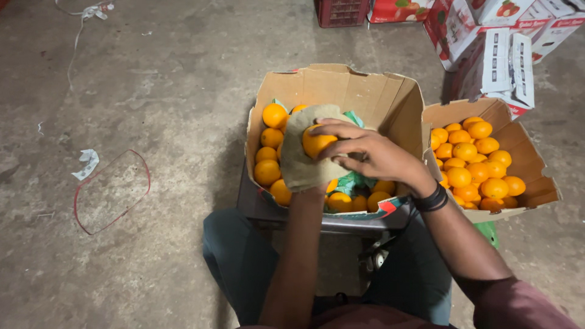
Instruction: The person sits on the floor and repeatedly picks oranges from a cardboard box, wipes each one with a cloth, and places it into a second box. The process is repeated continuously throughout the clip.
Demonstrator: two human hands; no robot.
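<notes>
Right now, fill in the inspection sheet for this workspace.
Surface: bare grey concrete floor, stained.
Job's things: orange held against a burlap cloth; open cardboard box of oranges in front; second box of oranges to the right.
Clutter: paper scrap; red wire loop on the floor.
Grippers: left hand mostly hidden under the cloth; right hand grips the orange from above, black wristband.
Cables: white cord at far left.
Surroundings: printed cartons and red crate at the far edge.
</notes>
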